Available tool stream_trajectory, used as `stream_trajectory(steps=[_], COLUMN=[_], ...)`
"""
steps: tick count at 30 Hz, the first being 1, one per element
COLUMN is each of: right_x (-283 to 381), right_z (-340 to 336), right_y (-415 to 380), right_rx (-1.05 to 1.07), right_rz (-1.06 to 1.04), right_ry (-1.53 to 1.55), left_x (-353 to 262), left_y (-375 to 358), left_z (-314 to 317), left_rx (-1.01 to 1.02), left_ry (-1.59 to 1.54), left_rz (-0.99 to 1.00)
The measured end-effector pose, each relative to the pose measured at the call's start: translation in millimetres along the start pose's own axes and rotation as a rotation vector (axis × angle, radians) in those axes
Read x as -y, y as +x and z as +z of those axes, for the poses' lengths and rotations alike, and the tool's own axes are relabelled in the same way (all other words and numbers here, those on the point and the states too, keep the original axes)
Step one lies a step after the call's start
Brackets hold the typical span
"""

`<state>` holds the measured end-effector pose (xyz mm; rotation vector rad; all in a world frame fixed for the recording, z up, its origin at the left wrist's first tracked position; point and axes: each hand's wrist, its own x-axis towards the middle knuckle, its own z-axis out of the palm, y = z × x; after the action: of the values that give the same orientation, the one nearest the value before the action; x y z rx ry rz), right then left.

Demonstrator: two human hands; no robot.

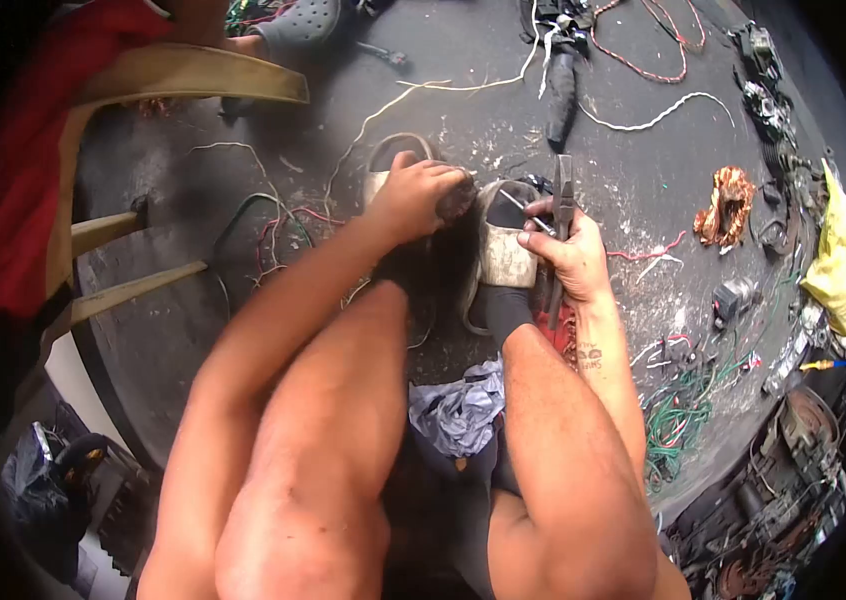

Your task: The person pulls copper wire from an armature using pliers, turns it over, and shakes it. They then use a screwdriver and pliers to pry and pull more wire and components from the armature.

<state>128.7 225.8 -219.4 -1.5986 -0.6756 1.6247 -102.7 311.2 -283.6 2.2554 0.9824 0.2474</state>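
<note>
My left hand (413, 200) is closed round a dark, rough lump (455, 196) above the floor between my two feet. Over my right shoe (509, 250), my right hand (571, 250) grips grey metal pliers (564, 190), their jaws pointing away from me. A thin metal rod (518, 205) also shows at the fingers of my right hand. Part of the left shoe (377, 184) is hidden behind my left hand.
Loose wires (678, 425), a copper coil (726, 206) and a yellow bag (840, 260) lie on the right. Metal scrap (773, 510) fills the lower right. A chair (193, 72) and another person's grey clog (301, 28) are at upper left.
</note>
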Motion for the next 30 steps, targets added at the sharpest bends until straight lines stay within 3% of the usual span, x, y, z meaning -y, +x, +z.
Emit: stream_trajectory(steps=[1, 5, 11, 12, 15, 20, 22, 30], right_x=[-1.3, 7.9, 17.3, 15.3, 16.0, 27.4, 27.3, 27.6], right_z=[3.1, 9.1, 20.7, 22.4, 25.7, 28.3, 26.3, 25.8], right_y=[1.5, 6.8, 7.4, 9.3, 11.2, 8.5, 5.1, -0.5], right_rx=[0.008, 0.064, -0.095, -0.118, -0.165, -0.196, -0.19, -0.163], right_rz=[-0.003, -0.1, -0.202, -0.307, -0.315, -0.277, -0.284, -0.276], right_ry=[0.003, 0.002, -0.397, -0.462, -0.52, -0.442, -0.485, -0.425], left_x=[-2.2, -7.7, -8.5, -5.3, -1.1, 2.7, 0.1, -8.5], left_y=[-1.5, 12.3, 16.8, 15.4, 16.0, 12.5, 8.4, 7.5], left_z=[3.2, 15.4, 7.0, 7.0, 3.1, 6.6, 7.4, 9.6], left_rx=[-0.079, -0.067, -0.042, -0.032, -0.005, 0.009, -0.069, -0.158], left_ry=[0.093, 0.032, 0.113, 0.098, 0.029, -0.122, -0.068, -0.073], left_rz=[0.041, -0.103, -0.115, -0.105, -0.105, -0.101, -0.03, -0.052])
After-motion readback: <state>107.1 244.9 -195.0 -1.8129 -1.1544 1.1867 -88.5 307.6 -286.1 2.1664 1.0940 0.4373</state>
